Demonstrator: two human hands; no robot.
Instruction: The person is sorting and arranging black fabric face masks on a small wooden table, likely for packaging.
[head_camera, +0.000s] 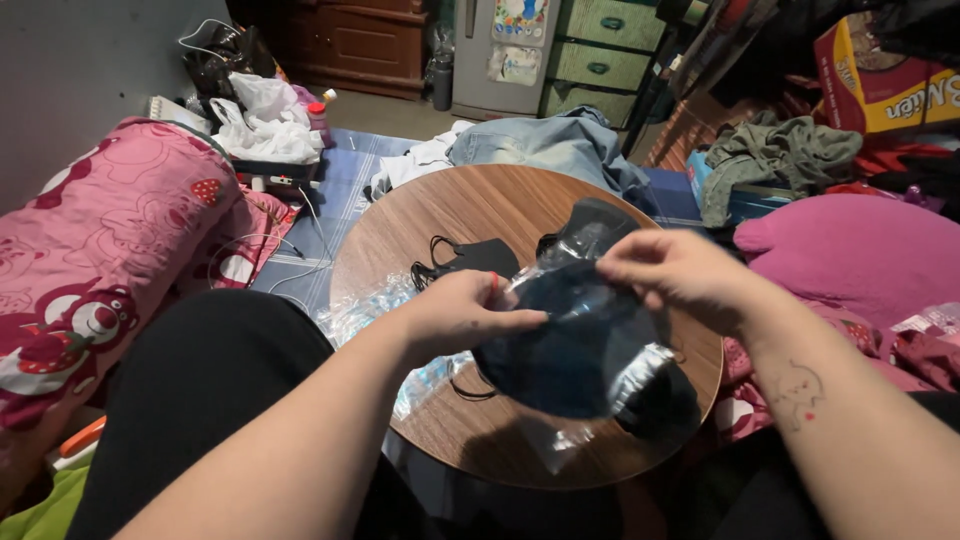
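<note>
Both hands hold a clear plastic bag (585, 345) with a dark face mask inside, above a round wooden table (480, 205). My left hand (460, 315) grips the bag's left edge. My right hand (675, 270) pinches its top right edge. Another black mask with ear loops (470, 260) lies on the table behind my left hand. More crinkled clear plastic (375, 310) lies on the table's left rim.
A pink printed bolster (110, 240) lies at the left, a pink cushion (860, 250) at the right. Jeans (545, 145) and other clothes lie past the table. White bags (265, 125), a cabinet and green drawers (600, 45) stand at the back.
</note>
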